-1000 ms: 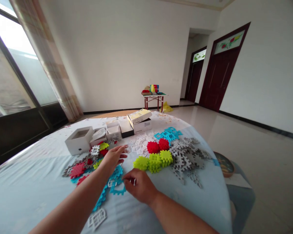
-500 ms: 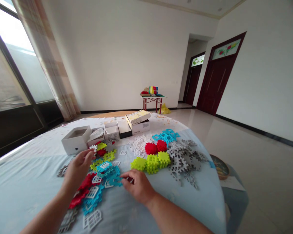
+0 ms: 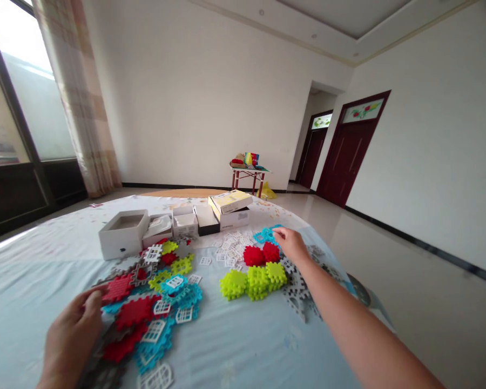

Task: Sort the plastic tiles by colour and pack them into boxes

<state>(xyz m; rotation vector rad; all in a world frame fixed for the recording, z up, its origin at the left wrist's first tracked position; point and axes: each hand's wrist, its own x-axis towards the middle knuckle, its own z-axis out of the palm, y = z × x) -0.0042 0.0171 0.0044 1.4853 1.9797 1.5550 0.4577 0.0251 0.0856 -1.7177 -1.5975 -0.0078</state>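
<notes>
My left hand (image 3: 73,327) is at the left side of a mixed pile, thumb and fingers closed on the edge of a red toothed building tile (image 3: 118,288). More red tiles (image 3: 134,312), blue tiles (image 3: 156,346) and white window pieces (image 3: 154,330) lie beside it. Across the table, my right hand (image 3: 292,244) pinches at a blue toothed tile (image 3: 267,234) on the blue heap; its fingertips partly cover the heap. Below that hand are stacked red tiles (image 3: 254,255), lime green tiles (image 3: 234,282) and a heap of grey tiles (image 3: 295,283), partly hidden by my forearm.
Small open boxes (image 3: 123,235) stand in a row at the back, with a yellow-lidded box (image 3: 230,202) among them. Loose white window pieces (image 3: 231,246) lie in front. A stool (image 3: 372,302) is beside the table's right edge. A small table (image 3: 249,170) stands by the wall.
My right hand has moved from the mixed pile to the blue heap at the back right. My left hand has come down and left to a red tile. The view has tilted up.
</notes>
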